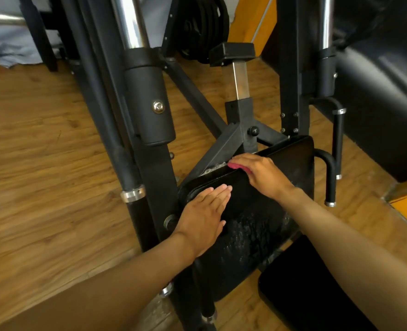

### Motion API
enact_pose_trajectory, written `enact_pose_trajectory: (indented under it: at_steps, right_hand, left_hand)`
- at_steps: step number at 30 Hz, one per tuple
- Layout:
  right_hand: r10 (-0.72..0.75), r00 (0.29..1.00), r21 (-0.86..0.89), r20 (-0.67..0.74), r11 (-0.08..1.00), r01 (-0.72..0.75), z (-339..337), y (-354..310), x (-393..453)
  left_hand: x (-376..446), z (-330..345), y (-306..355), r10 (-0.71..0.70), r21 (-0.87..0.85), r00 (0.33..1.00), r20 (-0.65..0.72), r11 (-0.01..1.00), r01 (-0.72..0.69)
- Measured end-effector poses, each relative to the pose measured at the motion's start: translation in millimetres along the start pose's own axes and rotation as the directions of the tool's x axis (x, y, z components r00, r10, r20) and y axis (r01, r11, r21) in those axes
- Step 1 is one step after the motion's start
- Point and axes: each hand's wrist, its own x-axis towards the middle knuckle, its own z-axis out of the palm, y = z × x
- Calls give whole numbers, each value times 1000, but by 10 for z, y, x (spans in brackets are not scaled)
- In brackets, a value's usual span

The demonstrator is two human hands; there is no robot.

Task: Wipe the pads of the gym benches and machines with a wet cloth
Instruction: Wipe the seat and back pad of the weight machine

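A black padded seat (257, 211) of a gym machine slopes across the centre of the head view, its lower surface cracked and wet-looking. My right hand (260, 174) presses a red cloth (237, 166) against the pad's upper back edge; only a small strip of cloth shows under the fingers. My left hand (203, 215) lies flat on the pad's left side, fingers together and stretched out, holding nothing.
Black machine uprights (150, 96) with chrome rods stand to the left and behind. An adjustable post with a knob (242, 111) rises behind the seat. A second black pad (300, 287) lies lower right, a large black cushion (384, 101) at right, stacked weight plates (202, 27) behind. The floor (42, 163) is wood.
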Motion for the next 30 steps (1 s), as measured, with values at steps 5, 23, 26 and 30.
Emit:
enact_pose_trajectory:
  at_steps: [5,23,26,30]
  right_hand:
    - [96,995,-49,-28,994,-97,-90,460,-47]
    - [560,827,-102,-41,821,-561,-423,2072,51]
    - [629,770,1,-108,775,-633,-390,2100,93]
    - [590,799,81,-116,808,-584,-390,1940,-60]
  left_hand:
    - [236,29,-19,0,42,998,-60,999,3]
    - [389,295,-64,42,151,987,-153,988,-19]
    - [384,283,-53,60,164,982,-179,986,-31]
    - [400,167,-16,53,140,995,-86,989,-41]
